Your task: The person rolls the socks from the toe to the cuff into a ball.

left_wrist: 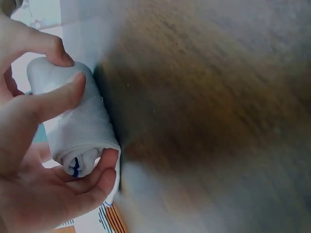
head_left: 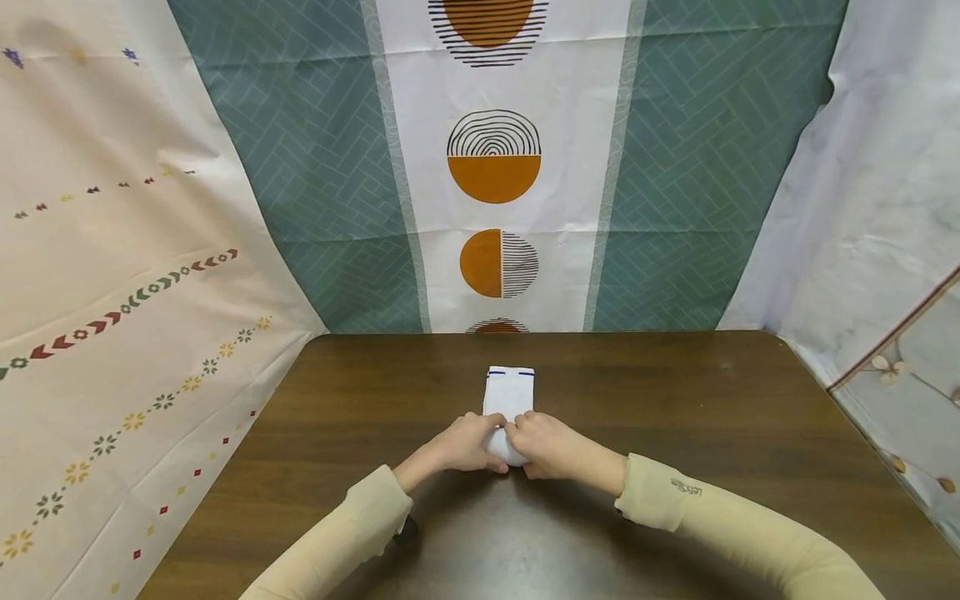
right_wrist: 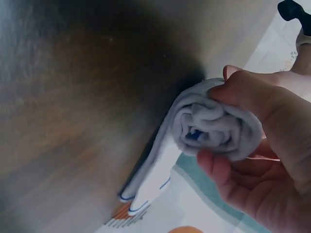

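A white towel (head_left: 510,392) with blue lines near its end lies lengthwise on the table, its near part wound into a roll. My left hand (head_left: 467,443) holds the left side of the roll (left_wrist: 80,116), thumb on top and fingers curled at its end. On the other side my right hand (head_left: 551,446) grips the roll, thumb and fingers around its spiral end (right_wrist: 214,128). A bit of blue shows in the core. The flat part (right_wrist: 150,179) stretches away from both hands, its layered ends edged in blue.
The brown wooden table (head_left: 675,400) carries the towel near its middle. A green and white patterned curtain (head_left: 322,167) hangs behind the far edge. Pale printed cloths hang on the left (head_left: 112,250) and right (head_left: 885,208).
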{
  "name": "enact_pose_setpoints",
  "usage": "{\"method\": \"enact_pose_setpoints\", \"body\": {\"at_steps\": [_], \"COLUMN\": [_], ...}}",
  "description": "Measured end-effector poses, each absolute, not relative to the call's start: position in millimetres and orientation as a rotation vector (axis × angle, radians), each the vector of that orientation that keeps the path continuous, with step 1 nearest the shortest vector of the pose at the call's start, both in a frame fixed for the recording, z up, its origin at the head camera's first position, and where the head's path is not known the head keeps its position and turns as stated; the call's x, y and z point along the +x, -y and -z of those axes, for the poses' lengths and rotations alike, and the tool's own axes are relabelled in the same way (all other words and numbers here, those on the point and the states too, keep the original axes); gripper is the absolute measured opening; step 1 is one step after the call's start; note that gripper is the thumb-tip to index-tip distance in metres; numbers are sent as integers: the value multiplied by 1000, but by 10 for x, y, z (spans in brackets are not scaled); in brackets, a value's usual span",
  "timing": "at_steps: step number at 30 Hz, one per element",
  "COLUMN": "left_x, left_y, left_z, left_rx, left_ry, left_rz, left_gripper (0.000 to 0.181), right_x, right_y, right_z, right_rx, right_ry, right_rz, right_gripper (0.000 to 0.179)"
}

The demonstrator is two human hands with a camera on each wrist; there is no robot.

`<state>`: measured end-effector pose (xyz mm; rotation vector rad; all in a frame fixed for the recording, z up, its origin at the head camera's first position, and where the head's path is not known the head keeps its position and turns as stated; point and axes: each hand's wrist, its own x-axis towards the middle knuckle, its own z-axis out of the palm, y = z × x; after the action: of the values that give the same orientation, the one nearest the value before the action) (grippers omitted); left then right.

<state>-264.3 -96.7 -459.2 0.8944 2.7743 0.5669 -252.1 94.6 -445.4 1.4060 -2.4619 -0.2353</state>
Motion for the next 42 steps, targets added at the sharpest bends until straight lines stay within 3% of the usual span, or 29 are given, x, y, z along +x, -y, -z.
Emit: {"method": "enact_pose_setpoints", "body": {"at_steps": [10,16,21,28,42], "left_x": [-2583,-2556,-2544,-2587,-2542], "left_y": [980,981,968,954,928], "left_z": [4601,4626,4645,4648,4640], "left_rx": [892,962,1032,1135,1049], "left_ry": [-2766,-2736,-2724,-2780,-2726], "left_rz": [-571,-601,-566,-475,-502], "left_gripper": [57,59,60,61,54], "right_x": [-2585,-2728,-2821,-2968,-3158], "right_y": [-1006,-1022,-1033,-1049,-1095], "right_z": [4364,4317,4309,4306,4392], "right_rx": [1539,1677,1704,1756,1725], "right_ry": [2701,2801,2915,3016,3197], "right_rz": [-149,-348,-490,-646,-914], "right_gripper": [46,22,28,21,22]}}
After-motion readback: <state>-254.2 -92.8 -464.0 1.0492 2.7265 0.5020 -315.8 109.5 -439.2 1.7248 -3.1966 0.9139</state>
